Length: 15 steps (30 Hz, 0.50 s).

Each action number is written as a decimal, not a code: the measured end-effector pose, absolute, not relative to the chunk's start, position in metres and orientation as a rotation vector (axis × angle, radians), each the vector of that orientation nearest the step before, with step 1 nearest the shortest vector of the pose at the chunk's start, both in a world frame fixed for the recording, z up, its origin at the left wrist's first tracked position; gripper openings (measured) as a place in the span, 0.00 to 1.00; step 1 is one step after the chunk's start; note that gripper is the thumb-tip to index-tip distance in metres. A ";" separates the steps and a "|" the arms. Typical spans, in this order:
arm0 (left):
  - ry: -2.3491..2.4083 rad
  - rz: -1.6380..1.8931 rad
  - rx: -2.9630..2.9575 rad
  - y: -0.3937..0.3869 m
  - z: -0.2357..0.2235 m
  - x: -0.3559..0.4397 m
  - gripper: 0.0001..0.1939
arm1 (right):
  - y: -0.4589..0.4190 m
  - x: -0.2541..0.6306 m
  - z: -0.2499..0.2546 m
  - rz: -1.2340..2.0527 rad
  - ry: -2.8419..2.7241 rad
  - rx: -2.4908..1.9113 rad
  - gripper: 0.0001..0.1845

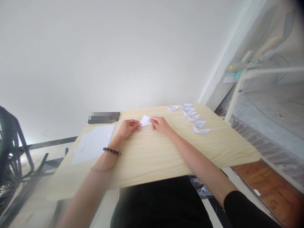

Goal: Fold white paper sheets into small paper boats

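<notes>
Between my hands is a small folded piece of white paper (145,120), its top coming to a point like a triangle. My left hand (129,127) pinches its left corner, with the fingertips partly over the paper. The right corner is held between thumb and fingers of my right hand (161,124). Both hands are just above the wooden table (147,158). Several folded white paper boats (193,116) stand in a slanting row to the right, and one more paper boat (174,108) is near the back edge.
A stack of white paper sheets (93,142) lies on the table's left side. Behind it is a dark flat object (104,118), partly blurred out. A white wall (133,57) rises behind the table. A metal frame (235,95) stands at the right, a black chair-like object (14,148) at the left.
</notes>
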<state>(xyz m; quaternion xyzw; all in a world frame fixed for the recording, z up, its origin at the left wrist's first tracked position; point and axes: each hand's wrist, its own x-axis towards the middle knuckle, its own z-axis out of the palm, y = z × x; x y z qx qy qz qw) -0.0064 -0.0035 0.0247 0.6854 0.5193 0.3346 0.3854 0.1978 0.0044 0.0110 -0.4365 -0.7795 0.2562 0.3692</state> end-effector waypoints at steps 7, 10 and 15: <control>1.392 0.845 1.812 -0.005 0.026 -0.006 0.19 | 0.003 0.198 0.012 0.635 -2.031 -1.097 0.21; 1.370 0.781 1.811 -0.006 0.028 -0.008 0.22 | 0.003 0.198 0.012 0.635 -2.021 -1.101 0.21; 1.281 0.773 1.822 -0.005 0.027 -0.010 0.21 | 0.004 0.198 0.011 0.651 -2.008 -1.101 0.22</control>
